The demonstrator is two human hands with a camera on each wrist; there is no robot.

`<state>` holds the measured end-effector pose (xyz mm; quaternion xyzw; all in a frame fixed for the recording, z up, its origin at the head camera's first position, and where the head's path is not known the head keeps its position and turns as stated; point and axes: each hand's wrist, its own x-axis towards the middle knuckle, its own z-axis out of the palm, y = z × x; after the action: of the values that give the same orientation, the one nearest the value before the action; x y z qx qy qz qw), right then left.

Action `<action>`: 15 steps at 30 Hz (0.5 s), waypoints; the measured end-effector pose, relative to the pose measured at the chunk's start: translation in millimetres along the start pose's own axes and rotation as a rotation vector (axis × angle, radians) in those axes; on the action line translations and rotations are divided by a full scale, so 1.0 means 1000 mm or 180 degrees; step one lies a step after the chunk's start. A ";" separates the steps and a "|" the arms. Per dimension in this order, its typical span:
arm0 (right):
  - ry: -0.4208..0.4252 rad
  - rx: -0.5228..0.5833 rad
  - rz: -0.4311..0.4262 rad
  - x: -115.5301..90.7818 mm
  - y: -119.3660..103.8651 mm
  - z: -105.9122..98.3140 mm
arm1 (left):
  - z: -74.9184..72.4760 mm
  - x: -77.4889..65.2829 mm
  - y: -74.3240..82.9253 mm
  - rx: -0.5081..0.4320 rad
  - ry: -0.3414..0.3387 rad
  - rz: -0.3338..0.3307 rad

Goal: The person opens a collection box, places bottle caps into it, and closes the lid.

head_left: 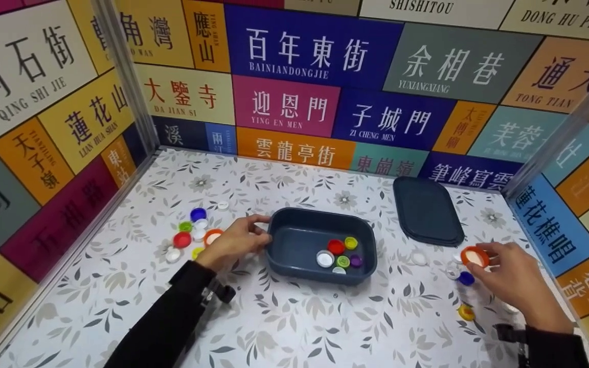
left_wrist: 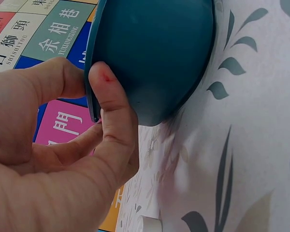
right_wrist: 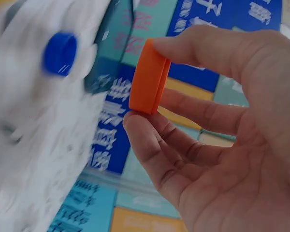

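Note:
A dark blue-grey rectangular box (head_left: 294, 273) stands on the table, with several bottle caps in its right half, among them a red cap (head_left: 336, 247) and a white cap (head_left: 324, 258). At its left end my left hand (head_left: 238, 240) pinches the rim; the left wrist view shows thumb and a finger on either side of the box edge (left_wrist: 154, 58). Off to the right, my right hand (head_left: 512, 271) holds an orange bottle cap (head_left: 474, 257) between thumb and fingers. The right wrist view shows that orange cap (right_wrist: 149, 77) edge-on, raised off the table.
Loose caps, including a red one (head_left: 182, 239) and a blue one (head_left: 198, 214), lie left of the box. A blue cap (head_left: 466, 278) and a yellow cap (head_left: 466, 313) are near my right hand. The dark lid (head_left: 429, 211) lies behind. Printed panels (head_left: 315, 46) enclose the table.

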<state>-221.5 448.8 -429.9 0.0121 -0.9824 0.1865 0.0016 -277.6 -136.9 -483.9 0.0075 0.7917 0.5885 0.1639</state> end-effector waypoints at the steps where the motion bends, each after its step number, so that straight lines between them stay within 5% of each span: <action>1: 0.0029 0.0024 -0.0058 0.000 -0.007 0.000 | 0.000 0.000 0.000 0.0016 0.0006 -0.0009; 15: 0.0481 0.0258 -0.0982 0.009 -0.111 0.023 | 0.001 -0.001 -0.001 -0.0078 -0.0019 -0.0024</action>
<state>-227.9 336.9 -410.5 0.1487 -0.9576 0.2239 0.1036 -276.5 -136.7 -484.9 0.0043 0.7839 0.5975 0.1686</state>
